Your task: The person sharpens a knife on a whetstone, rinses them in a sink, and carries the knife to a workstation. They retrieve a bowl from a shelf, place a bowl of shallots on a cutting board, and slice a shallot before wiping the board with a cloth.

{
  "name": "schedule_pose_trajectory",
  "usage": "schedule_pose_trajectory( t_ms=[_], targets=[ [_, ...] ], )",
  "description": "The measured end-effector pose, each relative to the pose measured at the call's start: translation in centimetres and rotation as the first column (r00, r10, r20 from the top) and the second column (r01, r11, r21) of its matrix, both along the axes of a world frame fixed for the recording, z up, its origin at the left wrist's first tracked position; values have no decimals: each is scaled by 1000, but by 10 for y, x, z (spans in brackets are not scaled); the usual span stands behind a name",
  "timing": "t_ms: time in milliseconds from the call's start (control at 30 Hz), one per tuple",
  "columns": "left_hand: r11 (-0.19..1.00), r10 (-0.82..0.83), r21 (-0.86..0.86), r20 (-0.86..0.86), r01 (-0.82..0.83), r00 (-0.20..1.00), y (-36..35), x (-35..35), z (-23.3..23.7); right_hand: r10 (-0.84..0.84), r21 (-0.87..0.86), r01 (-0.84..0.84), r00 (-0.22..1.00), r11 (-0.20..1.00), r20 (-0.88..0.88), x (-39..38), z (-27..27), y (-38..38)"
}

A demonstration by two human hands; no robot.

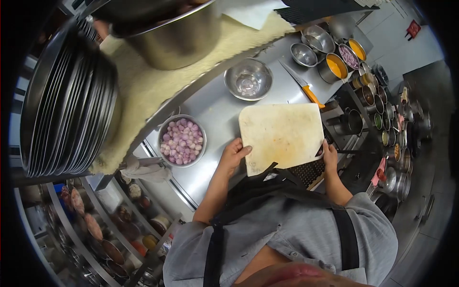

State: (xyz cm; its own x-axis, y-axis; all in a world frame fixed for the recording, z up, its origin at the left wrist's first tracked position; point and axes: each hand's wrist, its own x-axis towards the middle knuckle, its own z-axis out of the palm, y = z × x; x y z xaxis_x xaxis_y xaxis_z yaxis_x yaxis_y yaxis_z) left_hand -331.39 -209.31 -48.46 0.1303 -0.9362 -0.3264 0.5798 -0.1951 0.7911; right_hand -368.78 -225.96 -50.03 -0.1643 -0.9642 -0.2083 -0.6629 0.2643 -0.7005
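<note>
gripping a pale, stained cutting board (281, 136) at both near edges, a person in a grey shirt and dark apron straps stands at a steel counter (215, 112). the left hand (234, 155) is closed on the board's left edge, thumb on top and fingers curled beneath. the right hand (329, 155) is clamped on the near right corner, most of its fingers hidden under the board. the board lies flat on the counter, directly in front of the person, between the two hands.

just left of the board sits a metal bowl (165, 125) filled with small peeled purple shallots (181, 141). beyond the board stands a second steel bowl (260, 71), nearly empty. a knife with an orange handle (303, 85) lies on the counter just past the board's far right corner. farther right, round tubs hold yellow and orange sauces (337, 67). on a raised shelf to the left, a cream cloth (143, 86) carries a large steel pot (172, 36) beside a stack of dark metal plates (67, 105).
</note>
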Motion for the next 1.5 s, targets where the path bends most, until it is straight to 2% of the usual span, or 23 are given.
schedule_pose_trajectory(
  t_ms=[67,133,200,267,333,467,600,667,800,833,867,900,967,1067,1100,1133,1167,1267,1300,1367,1400,1467,1500],
  targets=[
    [999,44,15,28,-44,999,-14,-5,6,-54,28,51,989,998,135,18,22,-14],
    [995,95,-16,19,-95,995,-28,-7,8,-17,49,6,975,999,223,12,5,-44],
    [990,138,0,35,-138,990,-43,0,11,82,-24,-79,964,997,253,18,-11,-84],
    [958,285,23,21,-286,958,-55,12,9,113,47,-135,938,990,326,46,0,-114],
    [935,352,36,38,-353,935,-68,30,6,283,-77,-277,865,958,415,77,-2,-146],
    [877,461,103,99,-470,882,-95,71,-1,314,27,-382,797,924,516,149,1,-203],
    [857,475,120,192,-501,858,-108,94,-23,353,92,-442,810,893,468,188,-16,-236],
    [792,470,274,297,-546,831,-112,96,-21,380,81,-477,782,875,495,194,-15,-238],
    [706,343,411,515,-578,785,-114,98,-16,372,38,-498,694,866,616,172,-22,-229],
    [641,166,342,812,-687,560,-111,106,-30,371,57,-516,684,855,628,161,-18,-225],
    [607,-53,226,968,-762,245,-124,99,-14,355,65,-505,686,860,635,149,-18,-220],
    [670,-160,117,987,-733,12,-136,90,3,352,76,-514,681,854,643,135,-17,-214],
    [803,-11,-114,979,-585,-206,-184,87,23,342,88,-516,676,852,652,111,-19,-201],
    [910,105,-161,981,-382,-163,-298,85,41,437,97,-616,652,782,619,78,-20,-180],
    [954,174,-241,928,-175,-328,-340,95,33,463,99,-643,642,760,612,69,-20,-172],
    [942,295,-335,859,-23,-419,-380,99,24,458,98,-636,645,765,612,61,-20,-166],
    [946,295,-323,824,26,-483,-419,104,14,491,88,-655,642,751,589,52,-19,-161],
    [995,54,-87,877,-46,-477,-521,146,-41,497,95,-643,670,760,551,25,-13,-153],
    [996,67,-90,880,-27,-470,-532,147,-42,480,112,-626,689,772,542,15,-12,-151],
    [963,-223,268,762,-17,-608,-547,144,-26,421,112,-550,740,828,525,-7,-13,-146],
    [964,-211,265,764,-2,-609,-551,141,-19,372,107,-490,771,865,517,-16,-14,-144],
    [866,-494,455,721,-205,-486,-552,140,-8,291,153,-422,804,893,518,-35,-16,-140],
    [858,-511,456,720,-235,-469,-546,142,0,216,201,-364,826,910,521,-41,-17,-140]
  ],
)
